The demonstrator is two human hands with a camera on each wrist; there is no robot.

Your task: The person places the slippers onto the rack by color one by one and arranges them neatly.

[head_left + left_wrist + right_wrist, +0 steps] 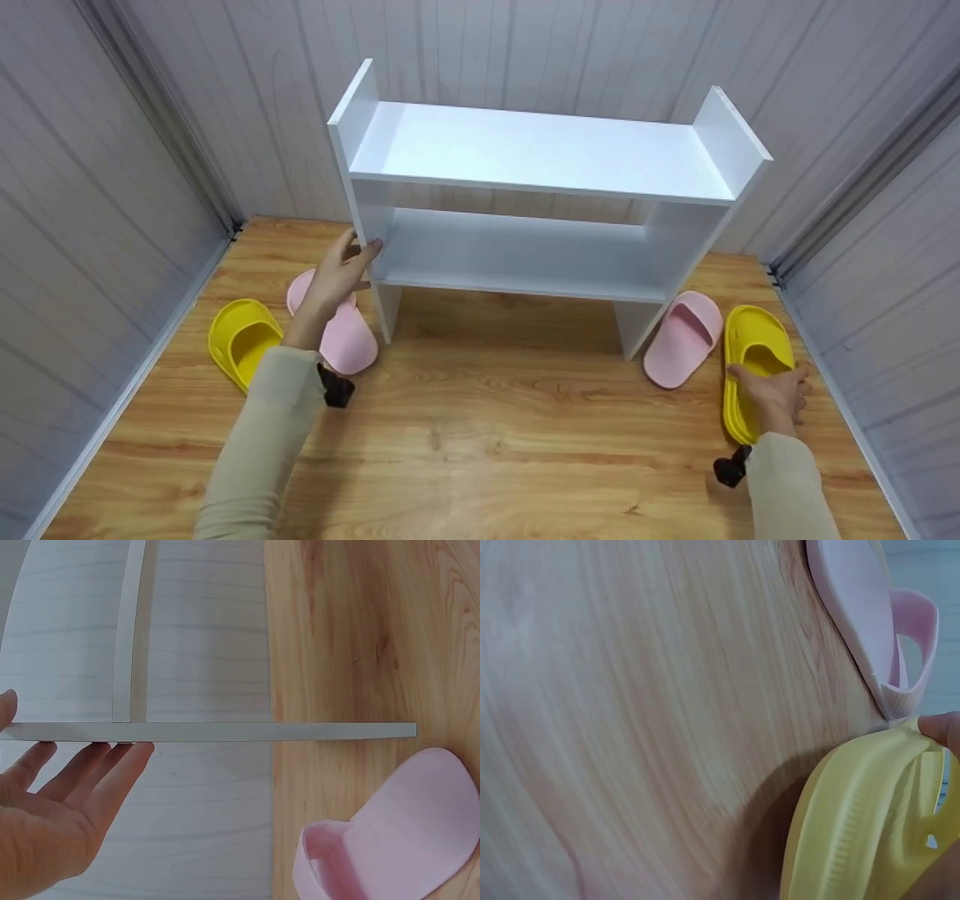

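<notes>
A white two-tier shelf stands against the back wall. My left hand holds the front edge of its left side panel, with the thumb on the inner side and the fingers on the outer side in the left wrist view. At the far right, my right hand grips a yellow slipper across its sides. Its thumb presses on the slipper's edge in the right wrist view; the other fingers are mostly hidden there. Whether this slipper touches the floor, I cannot tell.
A pink slipper lies between the shelf's right panel and the held yellow one. Left of the shelf lie another pink slipper, partly behind my left hand, and another yellow slipper. Walls close in the wooden floor at left, back and right.
</notes>
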